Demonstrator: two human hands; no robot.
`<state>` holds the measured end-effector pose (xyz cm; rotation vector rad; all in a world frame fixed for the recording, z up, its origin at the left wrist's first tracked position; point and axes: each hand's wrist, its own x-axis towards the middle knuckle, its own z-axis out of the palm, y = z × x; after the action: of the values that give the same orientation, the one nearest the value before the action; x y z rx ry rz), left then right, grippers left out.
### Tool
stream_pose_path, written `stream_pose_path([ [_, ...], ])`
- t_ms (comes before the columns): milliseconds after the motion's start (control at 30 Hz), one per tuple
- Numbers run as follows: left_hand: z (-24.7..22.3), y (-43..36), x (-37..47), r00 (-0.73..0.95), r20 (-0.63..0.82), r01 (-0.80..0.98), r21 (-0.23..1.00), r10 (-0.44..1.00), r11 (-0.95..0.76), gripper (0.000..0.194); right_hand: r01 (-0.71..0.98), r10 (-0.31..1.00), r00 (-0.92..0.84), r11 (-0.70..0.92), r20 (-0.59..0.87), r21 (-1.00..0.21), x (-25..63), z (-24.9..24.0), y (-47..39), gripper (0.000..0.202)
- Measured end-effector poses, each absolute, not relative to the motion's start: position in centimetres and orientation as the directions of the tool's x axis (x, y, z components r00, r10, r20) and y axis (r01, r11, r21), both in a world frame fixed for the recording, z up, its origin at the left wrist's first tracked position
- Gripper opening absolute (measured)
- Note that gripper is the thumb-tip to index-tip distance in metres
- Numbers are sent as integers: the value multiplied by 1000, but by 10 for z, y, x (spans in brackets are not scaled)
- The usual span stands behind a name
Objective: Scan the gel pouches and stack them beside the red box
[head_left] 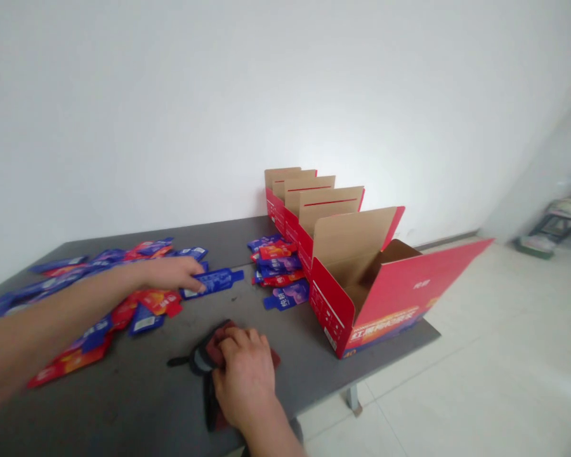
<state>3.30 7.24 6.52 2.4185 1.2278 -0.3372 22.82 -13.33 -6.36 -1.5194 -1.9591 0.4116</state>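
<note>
My left hand (pixel 176 273) is closed on one end of a blue pouch (pixel 215 281), whose narrow tip points right. Around that hand and under the forearm lies a spread of blue and red pouches (pixel 159 301). Nearer the front edge, my right hand (pixel 246 368) rests with bent fingers on a dark red and black item (pixel 214 349), perhaps a cloth or pouch. A row of blue, purple and red pouches (pixel 280 263) lies beside the open red boxes.
Several open red cardboard boxes (pixel 330 304) stand in a line along the right side of the grey table (pixel 162 387), flaps raised. A white wall (pixel 195 114) rises behind. Shelving (pixel 559 219) stands far right.
</note>
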Motion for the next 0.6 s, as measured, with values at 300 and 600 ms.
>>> stream_pose_path([
  [300,47,105,216,809,-325,564,188,491,-804,16,704,948,-131,295,291,-646,227,-68,-132,24],
  [600,81,100,64,624,-332,766,80,708,-638,40,711,941,-175,324,290,-624,233,-63,-133,24],
])
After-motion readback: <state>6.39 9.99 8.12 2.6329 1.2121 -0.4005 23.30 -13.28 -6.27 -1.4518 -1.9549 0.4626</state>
